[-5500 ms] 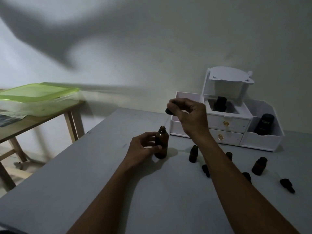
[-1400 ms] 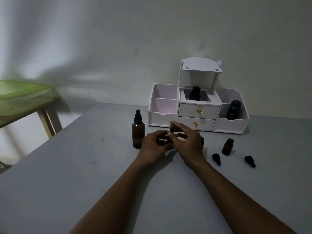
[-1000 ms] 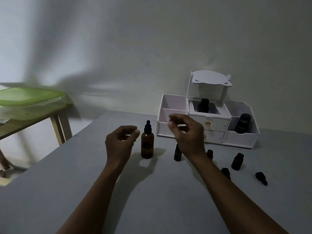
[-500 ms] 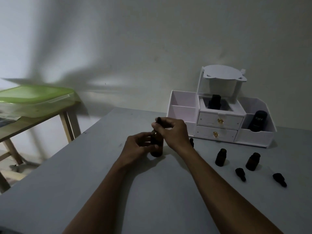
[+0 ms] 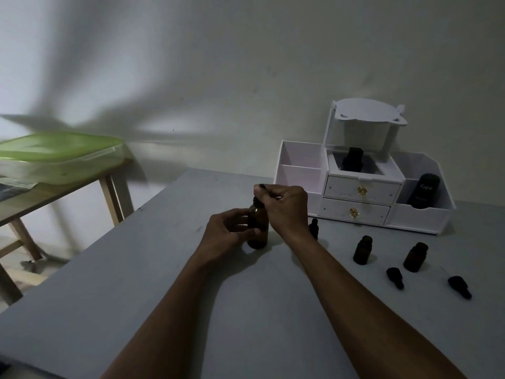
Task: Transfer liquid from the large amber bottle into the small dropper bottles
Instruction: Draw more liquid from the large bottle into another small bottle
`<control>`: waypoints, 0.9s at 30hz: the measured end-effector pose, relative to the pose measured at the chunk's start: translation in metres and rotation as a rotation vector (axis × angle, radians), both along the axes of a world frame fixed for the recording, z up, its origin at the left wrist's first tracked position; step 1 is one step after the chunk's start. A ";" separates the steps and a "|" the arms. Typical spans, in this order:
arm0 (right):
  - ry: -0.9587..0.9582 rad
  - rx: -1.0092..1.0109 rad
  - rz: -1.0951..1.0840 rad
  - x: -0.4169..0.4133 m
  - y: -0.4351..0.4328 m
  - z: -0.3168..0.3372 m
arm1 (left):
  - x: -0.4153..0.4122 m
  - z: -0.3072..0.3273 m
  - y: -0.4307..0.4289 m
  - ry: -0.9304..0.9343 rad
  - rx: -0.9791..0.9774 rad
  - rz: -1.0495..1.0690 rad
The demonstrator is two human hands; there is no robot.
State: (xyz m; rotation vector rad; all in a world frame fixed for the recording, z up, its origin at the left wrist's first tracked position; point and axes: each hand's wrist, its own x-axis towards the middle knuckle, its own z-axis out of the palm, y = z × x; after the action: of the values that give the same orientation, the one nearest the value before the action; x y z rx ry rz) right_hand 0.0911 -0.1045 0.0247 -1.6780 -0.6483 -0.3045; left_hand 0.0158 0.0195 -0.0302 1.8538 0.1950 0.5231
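Observation:
The large amber bottle (image 5: pixel 258 228) stands upright on the grey table (image 5: pixel 136 283). My left hand (image 5: pixel 226 231) wraps around its body. My right hand (image 5: pixel 284 206) pinches its black dropper cap (image 5: pixel 259 199) from above, the cap sitting on the bottle's neck. A capped small dropper bottle (image 5: pixel 314 228) stands just right of my right wrist. Two open small amber bottles (image 5: pixel 363 250) (image 5: pixel 415 257) stand further right, with two loose black dropper caps (image 5: pixel 395 277) (image 5: pixel 460 287) lying in front of them.
A white drawer organizer (image 5: pixel 358 192) sits against the wall, holding a dark bottle in its middle tray and a black tube (image 5: pixel 423 191) in its right bin. A wooden side table (image 5: pixel 54 192) with a green-lidded plastic box (image 5: pixel 54 160) stands at the left.
Over the last second both hands left the small bottle and came to the large amber bottle: the left now grips its body, the right now holds its dropper cap.

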 end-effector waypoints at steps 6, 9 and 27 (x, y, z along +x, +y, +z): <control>-0.042 0.006 -0.025 -0.003 0.001 0.001 | -0.001 -0.001 -0.002 0.006 -0.026 0.006; -0.040 -0.004 -0.011 -0.003 0.001 -0.001 | -0.003 0.000 -0.003 0.005 -0.025 0.023; -0.069 0.470 0.132 0.002 -0.100 0.132 | -0.029 0.043 -0.076 -0.495 0.157 0.314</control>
State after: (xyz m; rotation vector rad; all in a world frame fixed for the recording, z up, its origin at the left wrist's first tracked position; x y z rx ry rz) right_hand 0.0930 -0.2048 0.1569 -1.1748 -0.6751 -0.3884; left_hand -0.0134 -0.0565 0.0128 1.7912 0.1125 1.2240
